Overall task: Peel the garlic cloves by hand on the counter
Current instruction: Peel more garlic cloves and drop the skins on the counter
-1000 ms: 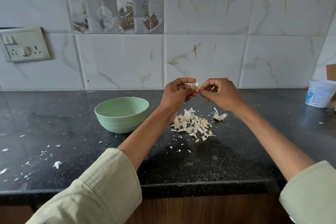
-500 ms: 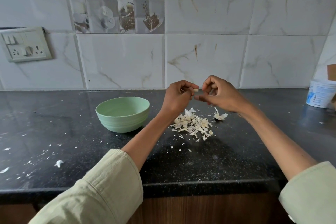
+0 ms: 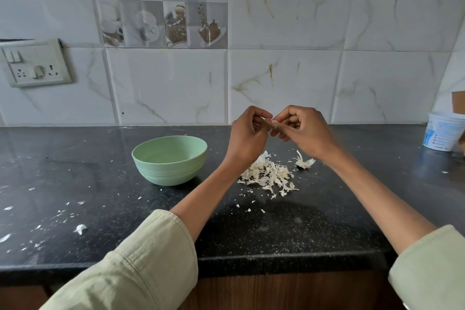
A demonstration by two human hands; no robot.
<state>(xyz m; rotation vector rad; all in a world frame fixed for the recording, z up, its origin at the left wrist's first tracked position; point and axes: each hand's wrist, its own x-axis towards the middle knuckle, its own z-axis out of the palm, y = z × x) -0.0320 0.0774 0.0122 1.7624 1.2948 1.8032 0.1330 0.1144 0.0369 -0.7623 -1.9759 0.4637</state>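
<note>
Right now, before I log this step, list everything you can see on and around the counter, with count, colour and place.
small garlic clove: one, pale, pinched between both hands above the counter
pile of papery garlic skins: one heap, off-white, on the counter below the hands
loose curled skin piece: one, white, right of the pile
round plastic bowl: one, mint green, left of the pile; no contents visible
plastic tub: one, white with blue print, far right by the wall
speckled stone counter: one, black, flecked with skin bits
wall switch and socket plate: one, white, left wall
left hand: pinches the clove
right hand: pinches the clove
</note>
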